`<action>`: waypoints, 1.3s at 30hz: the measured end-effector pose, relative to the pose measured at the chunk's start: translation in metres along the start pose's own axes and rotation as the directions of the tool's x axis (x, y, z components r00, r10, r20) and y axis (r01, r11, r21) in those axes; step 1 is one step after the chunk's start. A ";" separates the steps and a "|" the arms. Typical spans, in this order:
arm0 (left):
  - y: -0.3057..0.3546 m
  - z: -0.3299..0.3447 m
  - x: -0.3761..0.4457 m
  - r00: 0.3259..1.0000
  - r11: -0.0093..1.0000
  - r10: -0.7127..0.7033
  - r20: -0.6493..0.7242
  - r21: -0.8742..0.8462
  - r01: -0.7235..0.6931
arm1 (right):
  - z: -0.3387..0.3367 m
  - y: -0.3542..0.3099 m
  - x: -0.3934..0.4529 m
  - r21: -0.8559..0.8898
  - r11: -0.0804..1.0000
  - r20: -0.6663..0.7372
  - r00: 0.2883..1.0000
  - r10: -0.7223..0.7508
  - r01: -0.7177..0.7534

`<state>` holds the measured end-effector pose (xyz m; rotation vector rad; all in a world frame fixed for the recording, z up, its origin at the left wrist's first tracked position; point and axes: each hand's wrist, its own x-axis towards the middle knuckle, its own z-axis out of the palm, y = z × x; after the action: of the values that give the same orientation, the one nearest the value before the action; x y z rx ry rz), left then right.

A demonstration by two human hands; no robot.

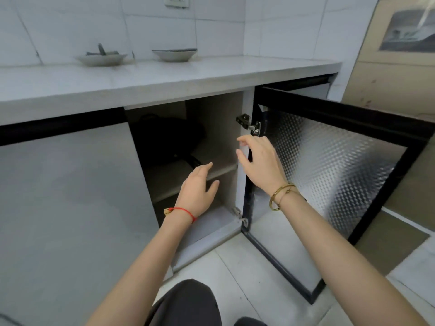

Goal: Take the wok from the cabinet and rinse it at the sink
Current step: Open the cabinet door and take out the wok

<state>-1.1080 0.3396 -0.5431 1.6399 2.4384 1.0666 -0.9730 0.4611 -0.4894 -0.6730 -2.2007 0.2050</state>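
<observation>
The head view looks into an open cabinet (219, 128), its door (329, 161) swung out to the right. The dark wok (169, 140) sits on the upper shelf (188, 175) inside. The left hand (196, 189) reaches toward it, fingers relaxed, holding nothing. The right hand (257, 158) hovers by the cabinet's right edge, fingers loosely spread, empty.

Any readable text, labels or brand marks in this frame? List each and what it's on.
None can be read.
Cardboard box leaning at right: a printed grey picture, blurred, no legible words.
Wall socket at top: no marking can be made out.
Cabinet door, the two bowls on the counter and the bracelets: no text visible.
</observation>
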 end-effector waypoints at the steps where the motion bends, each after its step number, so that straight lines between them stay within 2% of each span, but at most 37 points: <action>1: -0.009 -0.002 0.002 1.000 1.000 -0.027 -0.013 0.001 0.027 | 0.012 -0.004 0.005 0.013 1.000 0.020 1.000 -0.003 0.003; 5: -0.046 -0.003 0.017 0.986 0.987 -0.159 -0.040 -0.025 0.158 | 0.061 -0.013 0.027 0.045 0.998 0.134 0.991 0.026 -0.033; 9: -0.078 0.001 0.040 0.932 0.911 -0.361 -0.034 -0.226 0.344 | 0.112 -0.018 0.049 0.063 0.993 0.256 0.963 0.081 -0.100; 12: -0.095 0.006 0.063 0.851 0.757 -0.523 0.051 -0.430 0.491 | 0.147 -0.017 0.062 0.052 0.987 0.346 0.930 0.125 -0.152; 16: -0.114 0.019 0.098 0.736 0.439 -0.644 0.209 -0.687 0.579 | 0.183 -0.014 0.080 0.047 0.970 0.420 0.886 0.198 -0.239; 21: -0.125 0.031 0.128 0.733 0.247 -0.621 0.278 -0.818 0.519 | 0.213 -0.009 0.098 0.021 0.944 0.512 0.814 0.273 -0.329; 23: -0.129 0.034 0.139 0.718 0.202 -0.625 0.305 -0.826 0.527 | 0.224 -0.007 0.104 0.050 0.902 0.603 0.733 0.314 -0.429; 26: -0.135 0.039 0.155 0.694 0.095 -0.600 0.398 -0.826 0.556 | 0.236 -0.007 0.112 0.112 0.732 0.750 0.541 0.381 -0.672; 28: -0.138 0.041 0.164 0.672 0.052 -0.597 0.437 -0.815 0.577 | 0.241 -0.009 0.117 0.072 0.659 0.796 0.441 0.415 -0.749; 30: -0.142 0.044 0.169 0.655 0.053 -0.615 0.440 -0.805 0.591 | 0.244 -0.010 0.121 0.032 0.628 0.821 0.379 0.428 -0.778; 33: -0.146 0.050 0.176 0.643 0.034 -0.631 0.434 -0.813 0.582 | 0.247 -0.012 0.123 0.044 0.590 0.822 0.365 0.437 -0.806; 37: -0.148 0.052 0.182 0.679 0.004 -0.608 0.411 -0.854 0.520 | 0.253 -0.010 0.119 0.098 0.603 0.766 0.446 0.463 -0.792; 39: -0.147 0.055 0.180 0.691 0.031 -0.622 0.369 -0.870 0.493 | 0.253 -0.010 0.115 0.120 0.616 0.731 0.489 0.475 -0.778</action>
<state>-1.2881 0.4843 -0.6024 0.1229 1.4337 1.8253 -1.2274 0.5326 -0.5770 -1.2986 -2.2362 1.5184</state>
